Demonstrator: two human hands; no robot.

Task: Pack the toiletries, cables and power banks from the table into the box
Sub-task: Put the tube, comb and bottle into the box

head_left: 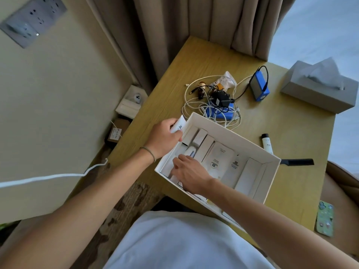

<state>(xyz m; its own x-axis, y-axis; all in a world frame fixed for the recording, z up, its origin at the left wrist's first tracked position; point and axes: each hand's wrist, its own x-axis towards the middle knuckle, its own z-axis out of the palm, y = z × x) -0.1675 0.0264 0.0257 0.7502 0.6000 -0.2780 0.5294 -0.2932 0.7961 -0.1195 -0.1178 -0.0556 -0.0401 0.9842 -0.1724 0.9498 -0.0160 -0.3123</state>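
A white cardboard box [271, 183] sits on the wooden table [281, 131], holding several white toiletry packets and small cartons. My left hand [162, 138] is at the box's far left corner, shut on a white tube [178, 125]. Inside the box's left end, my right hand [187, 173] presses its fingers on a white item [189, 151]. Behind the box lies a tangle of white cables [196, 101] with a black charger [220, 98] over a blue power bank [220, 112]. A second blue power bank [259, 88] stands upright further right.
A white tube with a black cap [267, 143] and a black comb [297, 162] lie right of the box. A grey tissue box [318, 92] stands at the far right, small bottles [202, 89] and a sachet [226, 80] by the cables, and a phone [325, 218] on the near right edge.
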